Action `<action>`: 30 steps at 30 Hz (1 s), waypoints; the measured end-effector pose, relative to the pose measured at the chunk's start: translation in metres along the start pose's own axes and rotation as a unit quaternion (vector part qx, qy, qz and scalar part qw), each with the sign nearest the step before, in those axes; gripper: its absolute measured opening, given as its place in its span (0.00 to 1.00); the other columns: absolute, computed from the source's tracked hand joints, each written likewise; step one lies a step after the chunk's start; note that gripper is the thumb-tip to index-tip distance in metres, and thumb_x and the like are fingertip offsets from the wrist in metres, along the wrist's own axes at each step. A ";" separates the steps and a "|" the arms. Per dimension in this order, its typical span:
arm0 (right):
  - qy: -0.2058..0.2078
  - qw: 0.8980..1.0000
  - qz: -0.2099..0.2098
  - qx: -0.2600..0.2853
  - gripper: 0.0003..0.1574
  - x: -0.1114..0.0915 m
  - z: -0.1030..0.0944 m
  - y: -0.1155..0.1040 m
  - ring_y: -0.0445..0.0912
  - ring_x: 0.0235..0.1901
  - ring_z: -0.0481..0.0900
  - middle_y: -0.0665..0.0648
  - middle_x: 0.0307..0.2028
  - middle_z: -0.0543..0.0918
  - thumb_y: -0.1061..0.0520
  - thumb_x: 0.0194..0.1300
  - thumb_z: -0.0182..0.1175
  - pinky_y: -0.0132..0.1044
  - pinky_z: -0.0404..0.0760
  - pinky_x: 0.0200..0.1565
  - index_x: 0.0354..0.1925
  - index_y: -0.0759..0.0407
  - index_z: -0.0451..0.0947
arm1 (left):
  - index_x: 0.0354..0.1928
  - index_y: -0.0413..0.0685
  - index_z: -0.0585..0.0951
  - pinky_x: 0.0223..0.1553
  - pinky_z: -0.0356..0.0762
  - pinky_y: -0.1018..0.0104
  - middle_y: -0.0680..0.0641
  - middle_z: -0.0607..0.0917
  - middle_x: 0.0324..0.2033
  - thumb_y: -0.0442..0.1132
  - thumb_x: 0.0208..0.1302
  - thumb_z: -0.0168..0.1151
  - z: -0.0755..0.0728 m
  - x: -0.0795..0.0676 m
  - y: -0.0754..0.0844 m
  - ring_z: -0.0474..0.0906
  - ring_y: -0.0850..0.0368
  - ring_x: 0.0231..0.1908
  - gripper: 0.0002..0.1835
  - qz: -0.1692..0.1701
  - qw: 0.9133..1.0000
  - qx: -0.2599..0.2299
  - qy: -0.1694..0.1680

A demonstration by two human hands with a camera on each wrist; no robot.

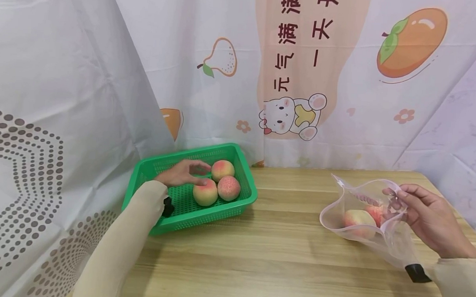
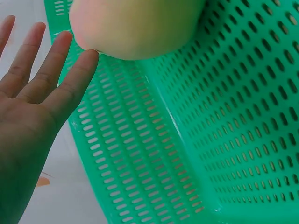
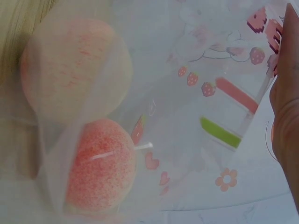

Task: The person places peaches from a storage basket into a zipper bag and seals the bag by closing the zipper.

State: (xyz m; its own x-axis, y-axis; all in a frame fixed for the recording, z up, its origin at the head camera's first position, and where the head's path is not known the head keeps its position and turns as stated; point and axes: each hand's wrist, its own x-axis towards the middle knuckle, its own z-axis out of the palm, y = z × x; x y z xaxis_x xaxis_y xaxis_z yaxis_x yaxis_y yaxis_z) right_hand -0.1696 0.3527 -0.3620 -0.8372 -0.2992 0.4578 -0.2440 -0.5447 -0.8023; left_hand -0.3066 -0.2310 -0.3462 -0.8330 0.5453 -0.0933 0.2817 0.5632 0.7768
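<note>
My left hand (image 1: 182, 173) reaches into a green plastic basket (image 1: 202, 219), fingers extended and spread around the nearest of three peaches. That yellow-pink peach (image 1: 205, 193) lies right at the thumb; a second peach (image 1: 223, 170) and a redder, speckled peach (image 1: 228, 188) sit beside it. In the left wrist view, the fingertips are at the edge of a pale peach (image 2: 135, 28). At the right, my right hand (image 1: 434, 217) pinches the top edge of a clear zip bag (image 1: 401, 247) with its mouth spread. Inside lie a pale peach (image 3: 79, 70) and a red speckled peach (image 3: 103, 168).
The basket and bag stand on a light wooden table (image 1: 272, 258), the basket on the left by the back edge. A printed white curtain (image 1: 224, 98) hangs behind, and a dotted grey cloth (image 1: 55, 89) drapes along the left side.
</note>
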 end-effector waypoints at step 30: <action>-0.003 1.000 0.001 -0.008 0.27 -0.003 -0.001 -0.001 0.49 0.38 0.86 0.65 0.50 0.84 0.77 0.76 0.28 0.43 0.86 0.39 0.49 0.73 0.76 | 0.70 0.37 0.69 0.60 0.70 0.40 0.35 0.70 0.67 0.44 0.64 0.70 0.010 -0.002 -0.030 0.63 0.32 0.67 0.36 -0.041 0.998 0.042 -0.007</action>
State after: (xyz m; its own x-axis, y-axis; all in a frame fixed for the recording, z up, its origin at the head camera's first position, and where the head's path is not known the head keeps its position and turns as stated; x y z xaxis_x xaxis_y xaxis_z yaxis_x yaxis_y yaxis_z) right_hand -0.1678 0.3551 -0.3628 -0.8350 -0.3046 0.4583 -0.2499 -0.5321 -0.8090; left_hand -0.3087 -0.2435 -0.3756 -0.8488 0.5029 -0.1632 0.2523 0.6566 0.7107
